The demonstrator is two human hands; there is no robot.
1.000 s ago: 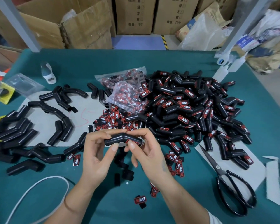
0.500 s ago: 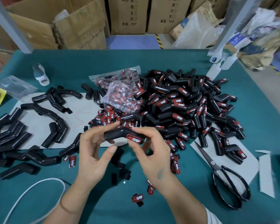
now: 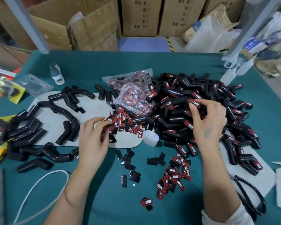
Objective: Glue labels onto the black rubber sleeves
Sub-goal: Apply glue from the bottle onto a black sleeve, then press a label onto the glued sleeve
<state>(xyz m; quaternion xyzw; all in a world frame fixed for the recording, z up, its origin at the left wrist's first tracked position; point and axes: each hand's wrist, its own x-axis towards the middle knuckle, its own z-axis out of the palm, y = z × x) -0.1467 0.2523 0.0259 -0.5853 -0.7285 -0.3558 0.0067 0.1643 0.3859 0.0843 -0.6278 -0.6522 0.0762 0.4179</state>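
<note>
My right hand [image 3: 207,122] reaches over the big pile of labelled black sleeves [image 3: 217,101] and grips one bent sleeve [image 3: 179,103] by the end that carries its red TAPER label. My left hand [image 3: 92,137] is over the grey mat [image 3: 94,111], its loosely curled fingertips touching the heap of loose red labels [image 3: 120,119]; I see nothing held in it. Unlabelled sleeves [image 3: 68,130] lie on the left. A small white glue bottle [image 3: 150,138] stands between my hands.
A clear bag of labels [image 3: 133,98] lies behind the loose heap. More labels [image 3: 173,174] are scattered near the front. Black scissors [image 3: 253,197] lie at the right, a white cord [image 3: 39,189] at the front left. Cardboard boxes stand beyond the table.
Both hands held one sleeve in front of me. The right hand has carried it, labelled, out over the pile; the left hand let go and moved to the loose labels.
</note>
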